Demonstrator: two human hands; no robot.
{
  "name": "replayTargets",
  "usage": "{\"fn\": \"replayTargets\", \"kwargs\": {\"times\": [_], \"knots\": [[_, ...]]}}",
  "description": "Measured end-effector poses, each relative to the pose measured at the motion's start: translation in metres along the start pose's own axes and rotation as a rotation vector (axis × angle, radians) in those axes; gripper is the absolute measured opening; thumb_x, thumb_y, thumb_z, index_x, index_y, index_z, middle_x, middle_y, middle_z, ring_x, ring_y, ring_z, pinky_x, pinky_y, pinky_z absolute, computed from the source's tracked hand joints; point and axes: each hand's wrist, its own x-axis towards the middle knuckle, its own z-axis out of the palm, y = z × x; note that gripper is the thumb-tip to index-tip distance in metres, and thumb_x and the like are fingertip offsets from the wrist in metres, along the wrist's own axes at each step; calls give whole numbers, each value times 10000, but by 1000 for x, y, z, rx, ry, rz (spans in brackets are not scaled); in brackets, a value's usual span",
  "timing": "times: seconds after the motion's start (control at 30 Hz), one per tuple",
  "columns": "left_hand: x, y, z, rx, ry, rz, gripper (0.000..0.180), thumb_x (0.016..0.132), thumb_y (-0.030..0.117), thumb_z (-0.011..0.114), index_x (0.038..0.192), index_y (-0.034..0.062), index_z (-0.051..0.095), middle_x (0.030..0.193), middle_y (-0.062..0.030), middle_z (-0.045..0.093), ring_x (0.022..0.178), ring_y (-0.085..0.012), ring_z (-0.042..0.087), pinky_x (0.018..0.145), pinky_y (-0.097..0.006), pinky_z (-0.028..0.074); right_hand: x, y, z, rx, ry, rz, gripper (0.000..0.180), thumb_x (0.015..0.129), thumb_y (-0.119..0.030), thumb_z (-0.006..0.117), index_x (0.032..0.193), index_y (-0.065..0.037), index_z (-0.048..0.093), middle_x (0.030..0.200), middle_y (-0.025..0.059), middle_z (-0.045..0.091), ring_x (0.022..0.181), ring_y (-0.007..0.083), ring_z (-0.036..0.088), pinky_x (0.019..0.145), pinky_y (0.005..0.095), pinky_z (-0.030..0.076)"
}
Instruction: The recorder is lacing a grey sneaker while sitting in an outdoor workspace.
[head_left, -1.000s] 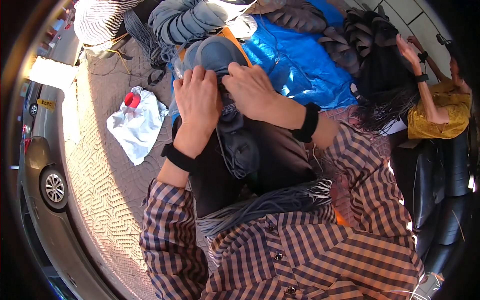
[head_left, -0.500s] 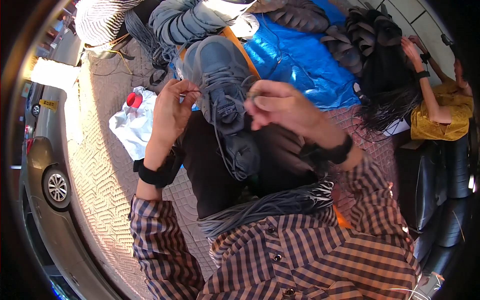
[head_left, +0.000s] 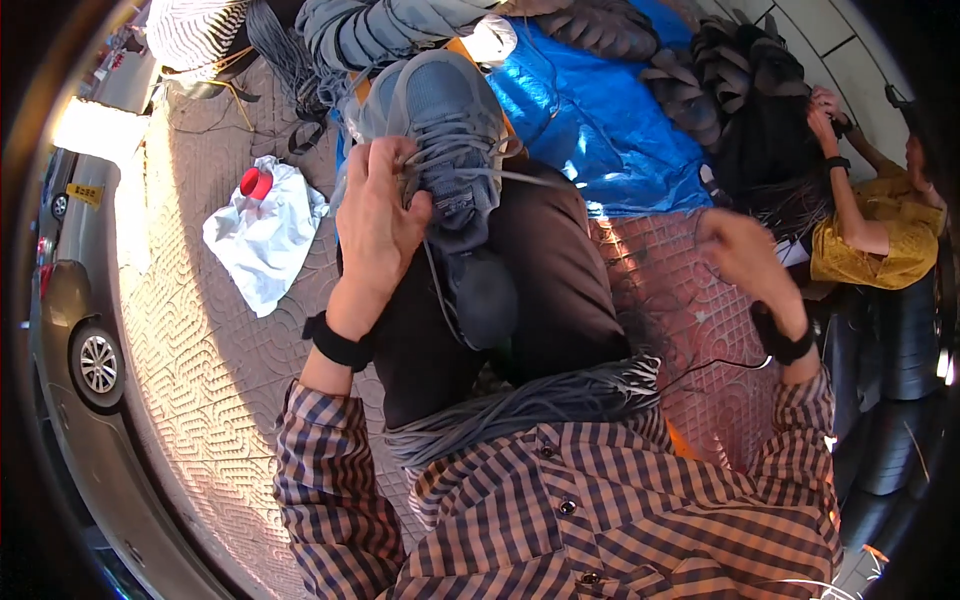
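Note:
A grey-blue sneaker (head_left: 448, 110) rests upright on my knees, toe pointing away, its front eyelets laced. My left hand (head_left: 375, 225) is closed on the sneaker's left eyelet edge, with thumb and fingers at the lacing. From the right eyelets a grey shoelace (head_left: 532, 180) runs out taut to the right. My right hand (head_left: 750, 255) is well out to the right, at the line of that lace. Its fingers look closed but are smeared by motion, and the lace's far end is too blurred to follow. A loose lace loop hangs at the sneaker's left side.
A bundle of grey laces (head_left: 520, 405) lies across my lap. To the left is a white plastic bag (head_left: 265, 235) with a red cap (head_left: 256, 183). Beyond are a blue tarp (head_left: 610, 130) and stacked dark soles (head_left: 745, 65). Another person (head_left: 865, 235) sits at the right; a car (head_left: 100, 440) stands left.
My right hand has swung from beside the sneaker far out to the right, drawing the lace out. My left hand has moved onto the sneaker's eyelet edge.

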Motion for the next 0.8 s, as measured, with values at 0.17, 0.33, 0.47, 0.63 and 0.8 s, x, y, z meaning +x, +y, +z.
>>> {"fn": "replayTargets", "kwargs": {"times": [0.17, 0.33, 0.47, 0.63, 0.8], "knots": [[-15, -2, -1, 286, 1, 147, 272, 723, -3, 622, 976, 73, 560, 1008, -93, 538, 909, -316, 579, 735, -379, 490, 64, -90, 25, 341, 83, -330, 195, 833, -250, 626, 883, -62, 643, 857, 114, 636, 800, 287, 622, 707, 359, 480], [-9, 4, 10, 410, 42, 263, 242, 723, 18, 618, 951, 87, 578, 1008, -83, 544, 901, -301, 575, 723, -388, 487, 129, -186, 53, 447, 605, -512, 135, 792, -162, 638, 831, -42, 591, 802, 114, 588, 724, 294, 623, 639, 394, 485], [-4, 9, 3, 466, 46, 306, 163, 730, 34, 603, 883, 70, 560, 969, -86, 540, 871, -293, 569, 684, -386, 459, 141, -210, 55, 80, 610, -470, 155, 765, -102, 660, 866, -51, 555, 812, 114, 577, 672, 295, 621, 566, 384, 482], [-20, 6, -10, 436, -75, 162, 44, 788, 54, 561, 825, 64, 539, 781, -93, 551, 698, -323, 566, 632, -415, 434, 135, -206, 32, -125, 560, -532, 99, 726, -46, 601, 811, -51, 549, 809, 154, 596, 666, 330, 633, 552, 415, 484], [-39, -14, -56, 0, -401, -287, 27, 813, 55, 525, 835, 49, 512, 633, -57, 508, 559, -191, 490, 544, -321, 376, 134, -182, 42, -55, 535, -501, 155, 763, -139, 669, 848, -53, 571, 772, 98, 594, 662, 275, 624, 558, 378, 465]]}}
